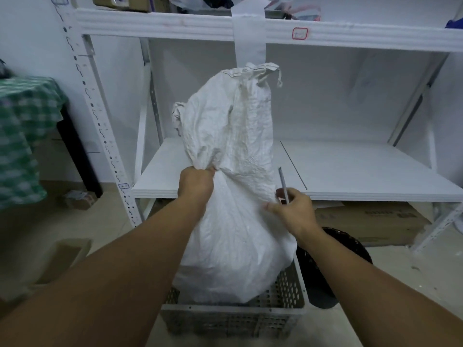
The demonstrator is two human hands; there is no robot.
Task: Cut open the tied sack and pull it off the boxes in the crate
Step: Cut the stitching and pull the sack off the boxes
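A white woven sack [233, 151] rises tall out of a grey perforated crate [233, 319] on the floor. Its upper end is bunched with a loose string near the top. My left hand [195, 184] grips a fistful of the sack's cloth at mid-height on its left side. My right hand [293, 211] holds a thin grey cutter [283, 182] pointing upward, and its fingers touch the sack's right side. The sack hides the boxes in the crate.
A white metal rack [350, 169] stands right behind the sack, its lower shelf at hand height. A black bin [325, 266] sits right of the crate. A flat cardboard carton [370, 221] lies under the shelf. A green checked cloth [22, 136] hangs at left.
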